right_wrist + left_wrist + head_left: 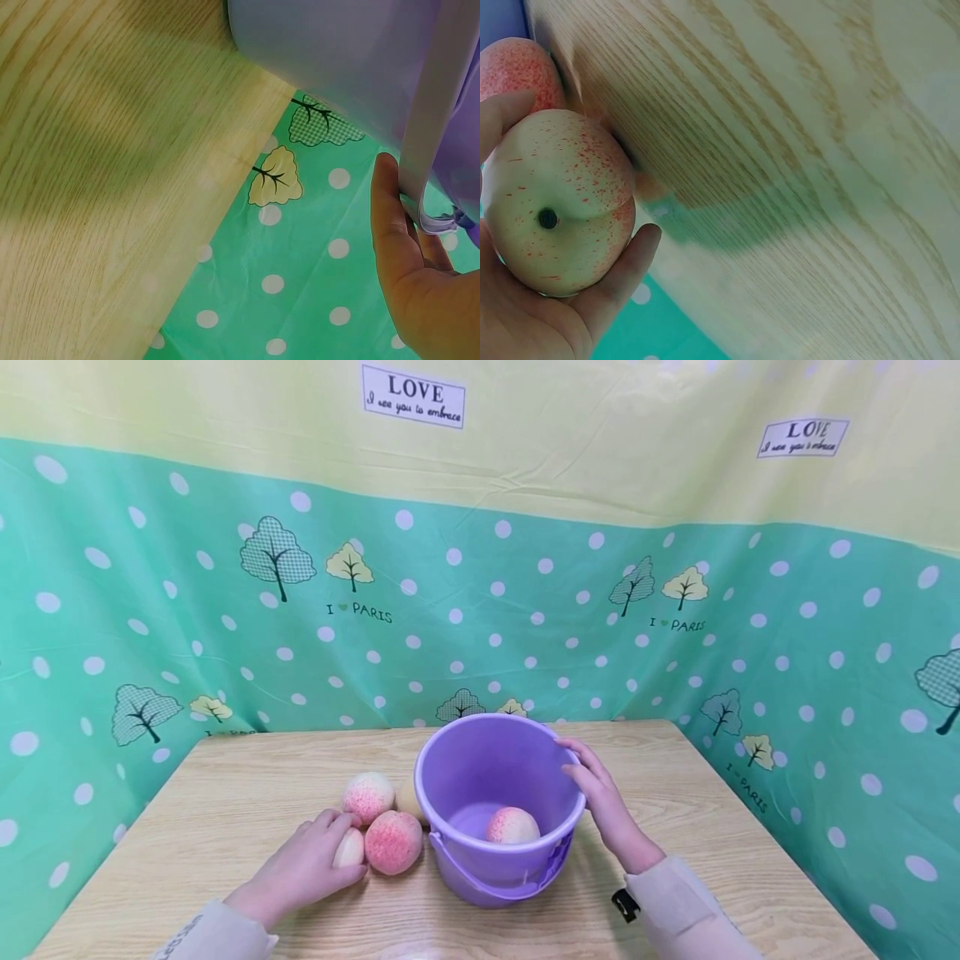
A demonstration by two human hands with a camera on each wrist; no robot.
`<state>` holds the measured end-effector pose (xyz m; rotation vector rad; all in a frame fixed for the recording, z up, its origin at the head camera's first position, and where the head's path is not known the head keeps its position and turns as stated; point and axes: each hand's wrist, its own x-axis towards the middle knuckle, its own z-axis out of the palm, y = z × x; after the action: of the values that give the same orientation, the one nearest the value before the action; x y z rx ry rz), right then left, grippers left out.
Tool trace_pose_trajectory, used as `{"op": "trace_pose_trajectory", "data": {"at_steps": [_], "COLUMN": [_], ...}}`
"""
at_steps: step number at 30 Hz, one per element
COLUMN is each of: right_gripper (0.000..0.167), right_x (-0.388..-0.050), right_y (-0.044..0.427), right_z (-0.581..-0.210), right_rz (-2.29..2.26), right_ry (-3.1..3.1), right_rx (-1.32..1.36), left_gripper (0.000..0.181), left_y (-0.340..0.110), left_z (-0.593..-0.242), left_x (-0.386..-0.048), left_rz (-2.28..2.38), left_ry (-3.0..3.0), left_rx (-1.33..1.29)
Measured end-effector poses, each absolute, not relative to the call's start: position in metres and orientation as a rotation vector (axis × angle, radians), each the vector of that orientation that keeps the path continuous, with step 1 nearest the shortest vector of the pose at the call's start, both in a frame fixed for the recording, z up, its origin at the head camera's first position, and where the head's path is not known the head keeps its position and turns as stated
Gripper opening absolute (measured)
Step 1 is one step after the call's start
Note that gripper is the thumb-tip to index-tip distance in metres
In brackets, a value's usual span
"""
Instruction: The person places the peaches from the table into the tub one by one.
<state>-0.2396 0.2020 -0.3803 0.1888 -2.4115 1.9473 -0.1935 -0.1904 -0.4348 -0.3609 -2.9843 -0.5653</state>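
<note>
A purple bucket (480, 868) stands upright on the table with one pink-and-white peach (513, 826) inside. My right hand (611, 802) holds the bucket's right rim, fingers over the edge; the right wrist view shows this hand (420, 277) beside the bucket wall (330, 52) and its handle. Left of the bucket, my left hand (307, 864) grips a pale peach (348, 849), thumb and fingers curled round it. In the left wrist view that peach (562, 202), with a dark stem spot, fills the hand (547, 315).
Beside the held peach lie a redder peach (393, 842) and a pink-speckled one (368, 797); a yellowish one (409, 800) is partly hidden behind the bucket. Green and yellow patterned cloth (450, 585) hangs around the back and sides of the wooden table (255, 777).
</note>
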Motion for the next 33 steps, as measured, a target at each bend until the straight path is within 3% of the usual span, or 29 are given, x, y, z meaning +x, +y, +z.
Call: {"op": "trace_pose_trajectory", "data": {"at_steps": [33], "right_gripper": [0.046], "right_x": [-0.241], "right_y": [0.202], "right_z": [-0.382], "right_rz": [1.933], "right_ry": [-2.413], "right_rx": [0.2], "left_gripper": [0.05], "left_y": [-0.193], "left_z": [-0.426], "left_x": [-0.192], "left_rz": [-0.523], "left_ry": [-2.916], "left_rx": [-0.402]}}
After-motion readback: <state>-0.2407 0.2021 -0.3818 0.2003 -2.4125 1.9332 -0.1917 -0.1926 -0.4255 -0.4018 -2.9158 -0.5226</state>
